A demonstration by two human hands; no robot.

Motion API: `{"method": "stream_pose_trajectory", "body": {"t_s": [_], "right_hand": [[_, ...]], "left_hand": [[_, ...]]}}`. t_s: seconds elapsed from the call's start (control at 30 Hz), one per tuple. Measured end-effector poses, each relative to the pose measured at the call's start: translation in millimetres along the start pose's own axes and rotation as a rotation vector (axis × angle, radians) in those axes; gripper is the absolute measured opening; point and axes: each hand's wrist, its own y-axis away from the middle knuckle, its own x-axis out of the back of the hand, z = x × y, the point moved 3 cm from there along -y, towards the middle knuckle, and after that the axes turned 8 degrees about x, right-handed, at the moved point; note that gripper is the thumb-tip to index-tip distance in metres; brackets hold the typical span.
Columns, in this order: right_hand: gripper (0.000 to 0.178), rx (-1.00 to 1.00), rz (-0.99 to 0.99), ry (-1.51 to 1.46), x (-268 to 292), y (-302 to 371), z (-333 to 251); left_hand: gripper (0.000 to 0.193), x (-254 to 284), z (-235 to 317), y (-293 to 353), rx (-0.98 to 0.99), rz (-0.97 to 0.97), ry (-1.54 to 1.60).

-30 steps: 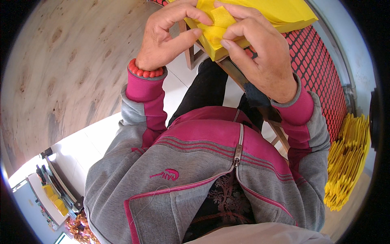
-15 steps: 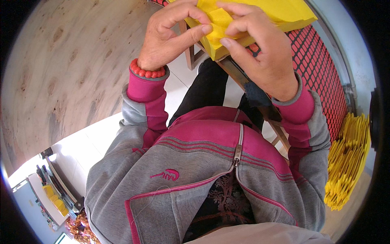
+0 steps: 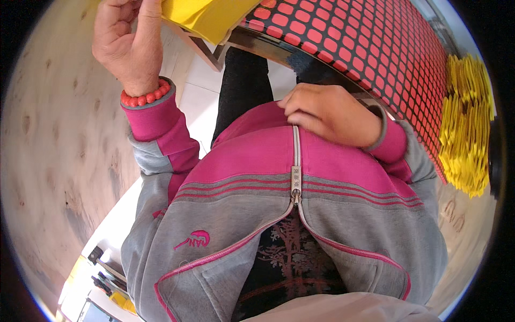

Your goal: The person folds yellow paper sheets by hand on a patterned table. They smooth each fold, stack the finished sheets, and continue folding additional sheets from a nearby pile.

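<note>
My left hand [image 3: 129, 51], with a red bead bracelet [image 3: 146, 99] at the wrist, is at the upper left. Its fingers are curled and its thumb lies along the edge of a yellow cloth-like piece [image 3: 209, 19], which it grips; the fingertips run out of the picture. In front of my belly is my right hand [image 3: 332, 115], its fingers bent together over the pink lower part of my jacket [image 3: 241, 153], close to the zip. Slight blur covers those fingers, and whether anything is in them is hidden.
A table covered in red-and-black patterned cloth [image 3: 343, 37] runs along the upper right. Beyond its edge, a tall stack of folded yellow pieces [image 3: 465, 129] stands at the right. A wooden board surface [image 3: 59, 134] fills the left side. Wooden legs [image 3: 201, 51] show under the yellow piece.
My right hand has let go of the yellow piece and come down to my jacket. My left hand and the yellow piece now appear further left in the view, which has turned.
</note>
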Motion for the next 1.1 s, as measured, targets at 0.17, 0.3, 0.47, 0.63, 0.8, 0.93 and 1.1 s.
{"method": "stream_pose_trajectory", "body": {"t_s": [0.17, 0.3, 0.47, 0.63, 0.8, 0.93, 1.1], "right_hand": [[0.023, -0.249, 0.337, 0.396, -30, 55, 76], [0.023, -0.347, 0.346, 0.622, -48, 66, 112], [0.022, -0.412, 0.192, 0.608, -49, 65, 150], [0.016, -0.439, 0.222, 0.661, -47, 65, 152], [0.019, -0.269, 0.346, 0.554, -40, 46, 90], [0.012, -0.020, 0.250, 0.347, -9, 17, 20], [0.014, 0.328, 0.400, 0.416, 63, -48, -37]], "left_hand": [[0.012, -4, 2, -3, -0.053, 0.013, 0.092], [0.009, -1, 5, -3, -0.018, -0.143, 0.023], [0.019, 3, 13, -3, 0.019, -0.348, -0.058], [0.022, 1, 19, -7, 0.023, -0.406, -0.075], [0.023, 1, 22, -9, 0.035, -0.480, -0.071], [0.023, 0, 24, -9, 0.028, -0.507, -0.053], [0.023, 2, 26, -11, -0.026, -0.560, -0.086]]}}
